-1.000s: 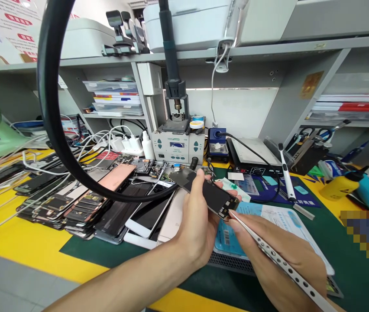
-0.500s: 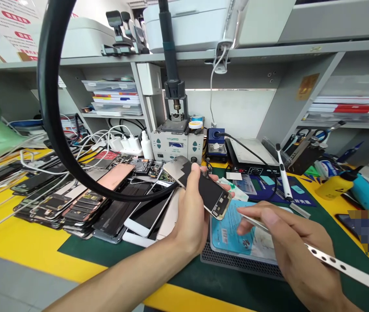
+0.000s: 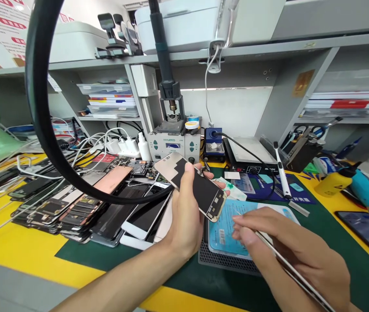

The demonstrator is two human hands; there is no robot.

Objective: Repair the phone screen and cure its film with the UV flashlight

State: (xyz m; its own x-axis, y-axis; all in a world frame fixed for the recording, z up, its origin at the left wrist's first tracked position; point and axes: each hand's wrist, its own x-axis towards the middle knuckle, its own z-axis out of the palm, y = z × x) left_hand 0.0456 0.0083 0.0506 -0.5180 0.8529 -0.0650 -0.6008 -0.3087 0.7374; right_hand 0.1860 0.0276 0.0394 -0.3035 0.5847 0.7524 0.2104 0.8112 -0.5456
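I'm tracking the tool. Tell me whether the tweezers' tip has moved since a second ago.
Yes. The tweezers tip has pulled back from the phone screen corner and now sits lower, over the blue packet.

Tweezers (image 3: 288, 264) run off bottom edge, tip barely visible near the blue card (image 3: 226, 229), contact unclear. Right hand (image 3: 301, 255) hides part of that card. Left hand (image 3: 184, 216) covers the phone screen panel's (image 3: 194, 184) underside. Right edge pixelated. Station display (image 3: 173, 147) unreadable.

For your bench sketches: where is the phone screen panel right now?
In the head view, the phone screen panel is centre frame, held up in the left hand, above the blue packet, just right of the pile of phones.
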